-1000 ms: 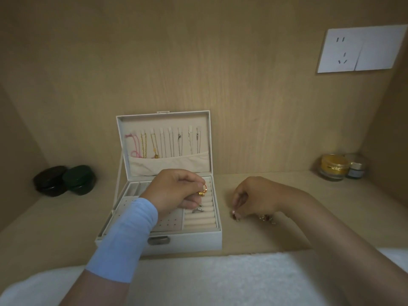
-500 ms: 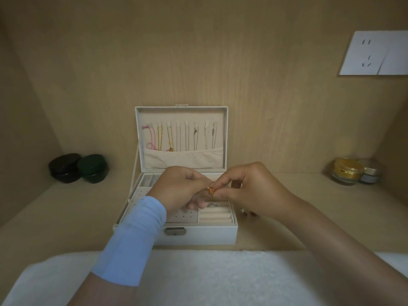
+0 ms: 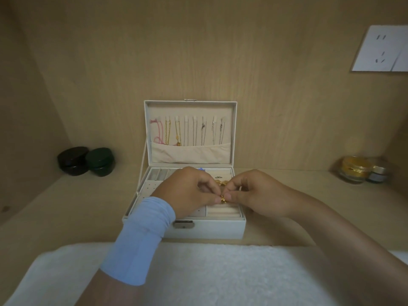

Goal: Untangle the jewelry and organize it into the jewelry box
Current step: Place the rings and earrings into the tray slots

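Observation:
A white jewelry box (image 3: 207, 228) stands open on the wooden shelf, its lid upright with several necklaces (image 3: 176, 132) hanging above a cloth pocket. My left hand (image 3: 187, 191), with a light blue wrist sleeve, and my right hand (image 3: 258, 193) meet over the box's ring rolls (image 3: 223, 212). Both pinch a small gold ring (image 3: 223, 198) between thumb and fingertips. Another gold piece (image 3: 220, 182) shows just behind the fingers, and a small silver ring (image 3: 217, 177) sits in the rolls at the back.
Two dark round cases (image 3: 86, 161), one black and one green, sit at the left against the wall. A gold-lidded glass jar (image 3: 354, 170) and a smaller jar (image 3: 378, 173) stand at the right. A white towel (image 3: 220, 272) lies across the front edge. A wall socket (image 3: 382, 48) is upper right.
My right hand came from the shelf beside the box to my left hand. Both now pinch the gold ring lower over the ring rolls.

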Demonstrator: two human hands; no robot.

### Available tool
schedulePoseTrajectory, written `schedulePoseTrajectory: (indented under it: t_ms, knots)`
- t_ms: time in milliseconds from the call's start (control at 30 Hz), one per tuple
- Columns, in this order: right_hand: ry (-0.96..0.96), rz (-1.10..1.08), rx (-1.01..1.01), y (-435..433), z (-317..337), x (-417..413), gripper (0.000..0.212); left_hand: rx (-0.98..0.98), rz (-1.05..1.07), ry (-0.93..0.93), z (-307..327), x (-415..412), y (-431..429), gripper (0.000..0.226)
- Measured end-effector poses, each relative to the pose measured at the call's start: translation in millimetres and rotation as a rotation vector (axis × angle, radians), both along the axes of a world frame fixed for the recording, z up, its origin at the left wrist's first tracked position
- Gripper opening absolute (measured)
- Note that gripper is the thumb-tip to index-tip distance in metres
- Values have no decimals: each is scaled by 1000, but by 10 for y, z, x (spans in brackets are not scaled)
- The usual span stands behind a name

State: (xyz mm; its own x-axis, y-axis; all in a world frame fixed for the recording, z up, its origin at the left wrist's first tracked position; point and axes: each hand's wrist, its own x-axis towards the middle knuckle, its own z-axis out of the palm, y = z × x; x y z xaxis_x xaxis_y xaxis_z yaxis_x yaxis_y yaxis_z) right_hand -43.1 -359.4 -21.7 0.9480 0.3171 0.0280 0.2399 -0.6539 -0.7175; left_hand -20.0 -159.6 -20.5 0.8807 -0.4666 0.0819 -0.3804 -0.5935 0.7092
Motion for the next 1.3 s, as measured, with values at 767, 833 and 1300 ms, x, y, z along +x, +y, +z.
schedulePoseTrajectory:
  t_ms: [767, 833, 1300]
  knots:
    - [-300, 45, -150, 26, -14, -18, 4, 187, 57, -241, -81, 13, -30, 10]
    - [-303, 42, -150, 13, -21, -9, 4, 210, 54, -256, -92, 12, -41, 10]
    - [-273, 122, -169, -44, -106, 32, 8, 325, 10, -204, 28, -77, -22, 5]
